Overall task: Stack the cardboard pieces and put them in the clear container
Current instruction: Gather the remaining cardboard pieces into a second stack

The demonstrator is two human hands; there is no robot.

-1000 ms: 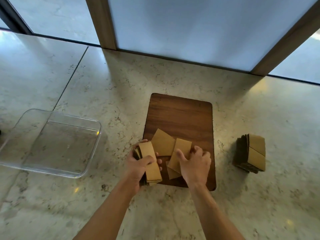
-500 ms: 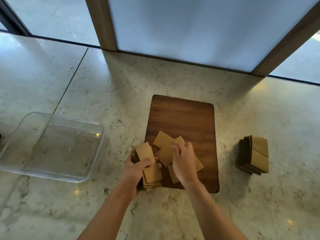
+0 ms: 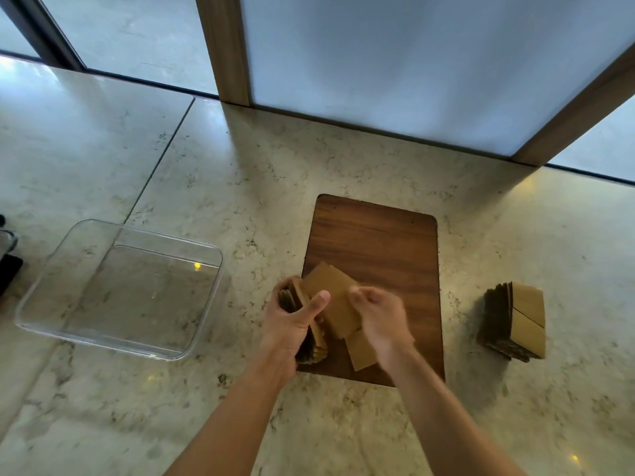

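My left hand (image 3: 292,324) grips a stack of brown cardboard pieces (image 3: 311,345) on edge at the near left corner of the wooden board (image 3: 374,242). My right hand (image 3: 379,321), blurred, holds a cardboard piece (image 3: 335,290) tilted against that stack. Another loose piece (image 3: 360,352) lies flat on the board under my right wrist. The clear container (image 3: 34,304) stands empty to the left on the marble counter.
A second pile of cardboard pieces (image 3: 515,321) sits on the counter right of the board. Dark objects (image 3: 8,266) poke in at the left edge beside the container. A frosted window with wooden frame (image 3: 223,46) closes off the far side.
My right hand picked a loose piece off the board and brought it left against the stack. My left hand tipped the stack more upright.
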